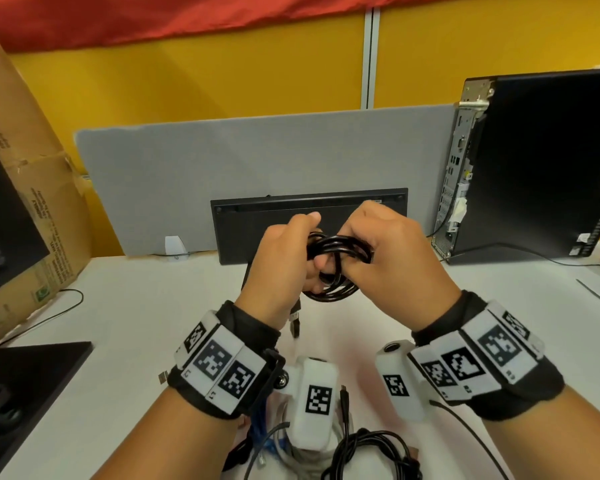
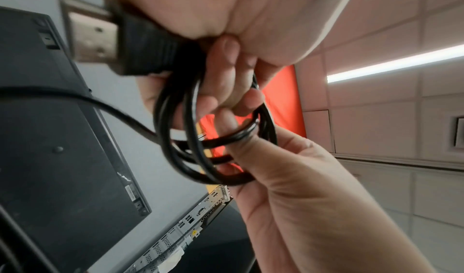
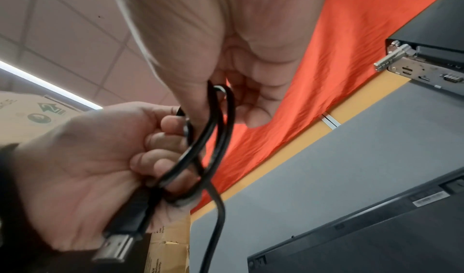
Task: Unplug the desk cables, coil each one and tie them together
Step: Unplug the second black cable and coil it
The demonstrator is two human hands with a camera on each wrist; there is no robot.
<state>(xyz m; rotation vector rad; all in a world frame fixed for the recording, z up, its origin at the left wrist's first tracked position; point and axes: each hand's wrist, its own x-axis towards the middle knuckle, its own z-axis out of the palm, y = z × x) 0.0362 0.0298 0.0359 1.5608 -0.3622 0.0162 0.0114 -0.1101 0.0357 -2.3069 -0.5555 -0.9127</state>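
Observation:
A black cable (image 1: 336,251) is wound into a small coil held above the desk between both hands. My left hand (image 1: 284,261) grips the coil's left side with curled fingers, and the cable's USB plug (image 1: 294,323) hangs below it. That plug (image 2: 92,39) fills the upper left of the left wrist view, beside the coil (image 2: 216,138). My right hand (image 1: 378,251) pinches the coil's right side, thumb and fingers around the loops (image 3: 213,138). A free strand (image 3: 216,227) drops from the coil toward the keyboard.
An upturned black keyboard (image 1: 309,223) leans against the grey divider (image 1: 257,168). A black computer tower (image 1: 534,168) stands at the right, a cardboard box (image 1: 25,174) at the left. Coiled black and grey cables (image 1: 343,452) lie on the white desk (image 1: 136,306) near me.

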